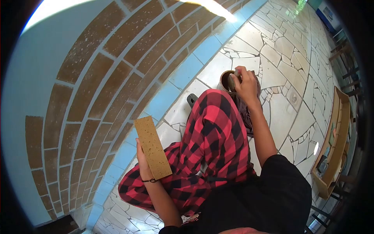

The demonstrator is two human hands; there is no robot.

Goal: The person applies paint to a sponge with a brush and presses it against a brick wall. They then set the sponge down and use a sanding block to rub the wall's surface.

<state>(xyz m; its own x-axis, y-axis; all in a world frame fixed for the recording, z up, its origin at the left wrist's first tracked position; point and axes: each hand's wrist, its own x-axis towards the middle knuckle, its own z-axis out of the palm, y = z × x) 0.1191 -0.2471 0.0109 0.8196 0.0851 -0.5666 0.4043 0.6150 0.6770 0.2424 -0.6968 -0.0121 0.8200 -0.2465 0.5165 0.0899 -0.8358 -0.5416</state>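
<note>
My left hand (144, 162) holds a flat tan speckled rectangular board (152, 148) above my left thigh, fingers along its left edge and the rest hidden beneath. My right hand (246, 86) is closed over a small round can (222, 82) beyond my raised knee. Between its fingers is a grey-brown object (234, 82) reaching into the can's mouth; its kind is not clear. What the can contains looks dark. Beside the can and along my right leg lies a crumpled dark brown cloth (244, 113).
A dark grey-green object (191, 99) with a hole pokes out beside my knee. To the left runs a wall with painted brown bricks (124, 84) above a blue tile border (191, 62). Broken-tile flooring (288, 74) spreads rightward to a long wooden tray-like piece (331, 144) holding small items.
</note>
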